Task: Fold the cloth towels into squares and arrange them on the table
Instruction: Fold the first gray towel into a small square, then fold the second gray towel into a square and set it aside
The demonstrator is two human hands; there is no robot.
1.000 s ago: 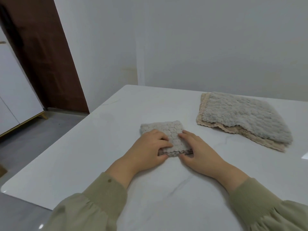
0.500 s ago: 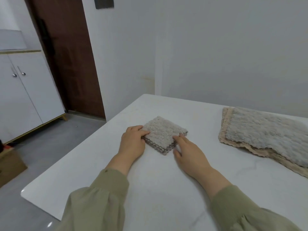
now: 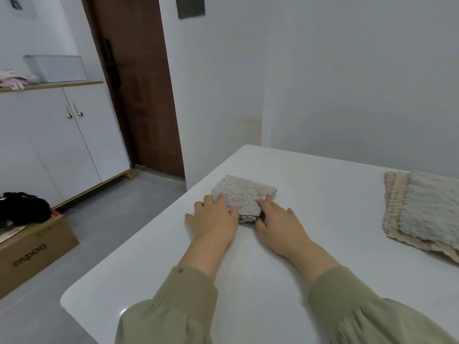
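Note:
A small grey towel (image 3: 244, 194), folded into a thick square, lies near the left edge of the white table (image 3: 310, 219). My left hand (image 3: 213, 219) lies flat against its near-left side, fingers straight and resting on the cloth. My right hand (image 3: 278, 222) touches its near-right corner with straight fingers. A stack of unfolded towels sits at the right: a grey one (image 3: 432, 209) on top of a beige one (image 3: 395, 214).
The table's left edge and rounded near-left corner (image 3: 67, 299) are close to the hands. On the floor at left stands a cardboard box (image 3: 34, 247) with black cloth on it. Behind are a white cabinet (image 3: 62, 140) and a brown door (image 3: 139, 83).
Both hands have slid the folded towel away from me and leftward toward the table's left edge, turning it slightly. The view has swung left, pushing the stack to the right edge.

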